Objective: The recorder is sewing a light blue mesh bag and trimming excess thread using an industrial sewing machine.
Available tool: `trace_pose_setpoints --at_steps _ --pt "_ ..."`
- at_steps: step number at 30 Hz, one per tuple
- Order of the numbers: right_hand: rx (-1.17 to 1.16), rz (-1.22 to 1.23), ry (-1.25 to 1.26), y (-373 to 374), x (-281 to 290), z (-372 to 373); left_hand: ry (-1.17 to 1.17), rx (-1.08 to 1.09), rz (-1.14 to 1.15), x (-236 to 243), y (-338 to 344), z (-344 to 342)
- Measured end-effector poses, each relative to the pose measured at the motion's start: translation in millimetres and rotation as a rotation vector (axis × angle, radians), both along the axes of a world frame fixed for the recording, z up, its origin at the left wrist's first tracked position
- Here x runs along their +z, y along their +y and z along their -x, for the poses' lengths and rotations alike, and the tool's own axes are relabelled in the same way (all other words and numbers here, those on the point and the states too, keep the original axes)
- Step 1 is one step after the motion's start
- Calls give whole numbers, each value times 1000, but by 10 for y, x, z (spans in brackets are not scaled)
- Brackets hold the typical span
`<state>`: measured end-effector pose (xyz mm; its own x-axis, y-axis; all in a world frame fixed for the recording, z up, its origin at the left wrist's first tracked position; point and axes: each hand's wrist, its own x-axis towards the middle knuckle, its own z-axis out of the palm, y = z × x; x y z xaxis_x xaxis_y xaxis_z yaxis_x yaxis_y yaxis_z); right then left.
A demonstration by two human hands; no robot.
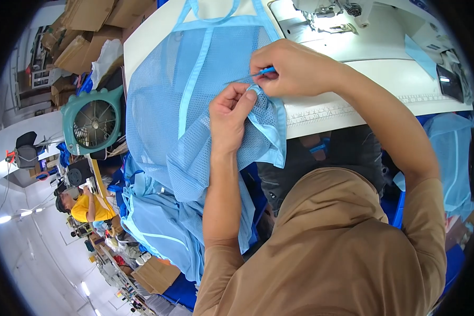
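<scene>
Left hand (230, 108): pinches the blue mesh piece (158, 89), apparently steadying it.
Right hand (287, 67): grips a blue-handled tool (268, 70) beside that pinch, seemingly for close control.
White table (400, 79): bears the blue mesh piece, which overhangs its edge, perhaps for slack.
Sewing machine (400, 23): beyond the hands.

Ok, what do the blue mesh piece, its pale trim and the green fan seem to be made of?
Blue mesh piece: probably matte synthetic netting; small open holes show, and it folds softly.
Pale trim: likely smooth woven tape; flat, no visible holes.
Green fan: plastic or painted metal, evenly coloured with rounded corners; I can't tell which.
</scene>
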<state>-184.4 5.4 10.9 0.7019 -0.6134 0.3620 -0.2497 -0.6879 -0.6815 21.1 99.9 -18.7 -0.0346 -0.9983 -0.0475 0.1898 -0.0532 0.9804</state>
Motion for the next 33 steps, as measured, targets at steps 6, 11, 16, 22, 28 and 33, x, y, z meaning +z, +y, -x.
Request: trace_pose_setpoints --at_steps 6,11,16,22,28,33 --pt "38 -403 -8 -24 -33 28 -7 -50 -23 -1 3 -36" --pt "-17 -443 -139 56 -61 68 33 -41 -42 3 -4 -25" --pt "12 -257 -132 139 24 135 64 -7 -33 3 -2 -22" --pt "-7 -31 5 160 152 115 45 -53 5 -5 0 -52" --pt "-18 -41 9 143 45 58 9 -70 5 20 -4 -17" --pt "-31 -380 -84 163 -76 17 -19 -45 11 7 2 -29"
